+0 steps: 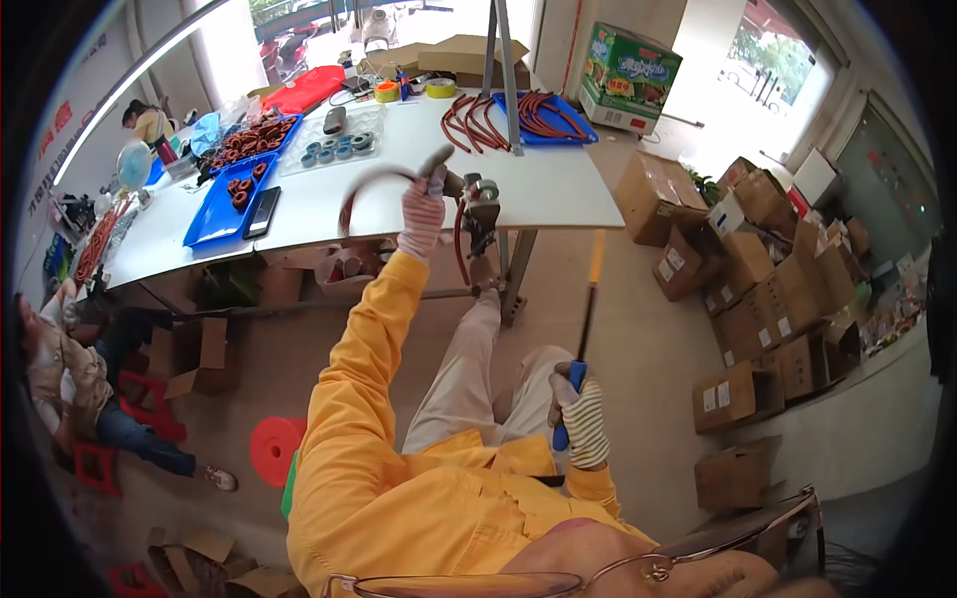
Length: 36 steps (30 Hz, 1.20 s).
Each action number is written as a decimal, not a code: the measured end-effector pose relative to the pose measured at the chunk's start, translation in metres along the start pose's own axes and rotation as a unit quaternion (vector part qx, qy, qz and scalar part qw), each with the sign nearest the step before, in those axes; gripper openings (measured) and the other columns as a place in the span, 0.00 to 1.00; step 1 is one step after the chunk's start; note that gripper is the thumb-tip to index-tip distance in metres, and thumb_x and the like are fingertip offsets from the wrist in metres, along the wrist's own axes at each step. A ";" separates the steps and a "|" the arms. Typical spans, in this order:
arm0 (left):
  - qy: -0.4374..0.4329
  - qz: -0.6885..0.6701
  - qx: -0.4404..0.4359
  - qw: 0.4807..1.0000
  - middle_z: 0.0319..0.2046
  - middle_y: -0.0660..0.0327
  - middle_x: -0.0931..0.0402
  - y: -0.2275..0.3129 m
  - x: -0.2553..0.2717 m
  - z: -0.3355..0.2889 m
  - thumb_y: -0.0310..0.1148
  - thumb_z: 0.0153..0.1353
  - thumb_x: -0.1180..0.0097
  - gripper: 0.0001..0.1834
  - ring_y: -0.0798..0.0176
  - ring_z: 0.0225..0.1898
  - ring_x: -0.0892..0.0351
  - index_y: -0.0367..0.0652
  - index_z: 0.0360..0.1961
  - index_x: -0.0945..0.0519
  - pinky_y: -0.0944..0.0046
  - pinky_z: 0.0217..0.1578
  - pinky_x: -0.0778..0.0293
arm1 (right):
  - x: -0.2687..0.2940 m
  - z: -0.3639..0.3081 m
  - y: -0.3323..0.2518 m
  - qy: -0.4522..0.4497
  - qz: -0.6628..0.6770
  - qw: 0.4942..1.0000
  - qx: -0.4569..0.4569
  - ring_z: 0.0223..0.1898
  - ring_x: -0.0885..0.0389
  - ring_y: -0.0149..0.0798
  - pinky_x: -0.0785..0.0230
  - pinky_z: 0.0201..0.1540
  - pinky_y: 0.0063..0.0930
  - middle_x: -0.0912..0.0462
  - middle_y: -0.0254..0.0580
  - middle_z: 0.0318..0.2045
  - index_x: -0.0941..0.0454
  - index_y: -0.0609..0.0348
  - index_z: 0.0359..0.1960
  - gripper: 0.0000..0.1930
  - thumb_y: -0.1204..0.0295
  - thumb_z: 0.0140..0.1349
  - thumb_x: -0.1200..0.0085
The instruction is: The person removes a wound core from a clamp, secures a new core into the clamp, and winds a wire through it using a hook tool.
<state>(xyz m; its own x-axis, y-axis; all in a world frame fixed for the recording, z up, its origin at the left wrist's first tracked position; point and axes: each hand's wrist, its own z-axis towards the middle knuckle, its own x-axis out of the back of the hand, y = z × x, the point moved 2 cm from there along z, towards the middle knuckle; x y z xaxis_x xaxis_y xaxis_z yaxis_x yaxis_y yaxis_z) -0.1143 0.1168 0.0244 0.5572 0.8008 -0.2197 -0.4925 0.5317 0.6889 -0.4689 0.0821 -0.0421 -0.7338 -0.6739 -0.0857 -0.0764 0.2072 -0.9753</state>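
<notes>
My left hand (423, 211), in a pink-and-white striped glove, is closed beside the table-edge vise (482, 206). A curved reddish-brown tube (361, 187) arcs out of its grip to the left, slightly blurred. Another reddish tube (461, 244) hangs down next to the vise. Low on the right, my right hand (581, 411), in a green-and-white striped glove, grips the blue handle of a long thin tool (586, 324). Its dark shaft points up and away from me and ends in an orange section near the table's right corner.
The white table (568, 194) carries a blue tray (224, 211) with brown rings, a phone (261, 212), blue-grey rolls (334, 149) and bundled red tubes (474, 125). Cardboard boxes (773, 314) line the right side. At left sits another person (75, 369); a red roll (277, 450) stands on the floor.
</notes>
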 end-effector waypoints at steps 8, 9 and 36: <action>0.031 -0.128 0.190 0.973 0.09 0.72 0.43 -0.084 -0.009 0.090 0.36 0.67 0.55 0.19 0.74 0.09 0.43 0.42 0.58 0.30 0.73 0.09 0.43 | -0.039 0.106 -0.061 -0.245 -0.045 0.955 -0.161 0.12 0.42 0.21 0.46 0.14 0.16 0.38 0.27 0.16 0.30 0.63 0.43 0.18 0.65 0.56 0.41; 0.017 -0.088 0.178 0.980 0.10 0.71 0.40 -0.097 -0.014 0.095 0.34 0.67 0.55 0.19 0.75 0.09 0.42 0.41 0.57 0.29 0.73 0.10 0.41 | -0.042 0.122 -0.064 -0.255 -0.049 0.950 -0.172 0.12 0.42 0.20 0.46 0.14 0.15 0.38 0.26 0.16 0.30 0.62 0.43 0.18 0.65 0.56 0.41; -0.340 0.438 -0.100 0.826 0.46 0.53 0.27 -0.001 -0.020 -0.042 0.23 0.50 0.49 0.23 0.48 0.48 0.27 0.47 0.50 0.27 0.57 0.47 0.27 | -0.015 -0.018 0.013 -0.102 -0.053 0.990 -0.076 0.10 0.39 0.24 0.45 0.13 0.19 0.35 0.29 0.14 0.31 0.59 0.40 0.10 0.69 0.60 0.48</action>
<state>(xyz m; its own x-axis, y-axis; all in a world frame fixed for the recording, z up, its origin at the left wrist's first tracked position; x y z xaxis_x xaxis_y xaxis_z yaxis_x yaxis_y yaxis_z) -0.1526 0.1123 -0.0005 0.1426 0.5979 0.7888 -0.9685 -0.0801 0.2358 -0.4713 0.1075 -0.0497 -0.5650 -0.8241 -0.0395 -0.2580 0.2220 -0.9403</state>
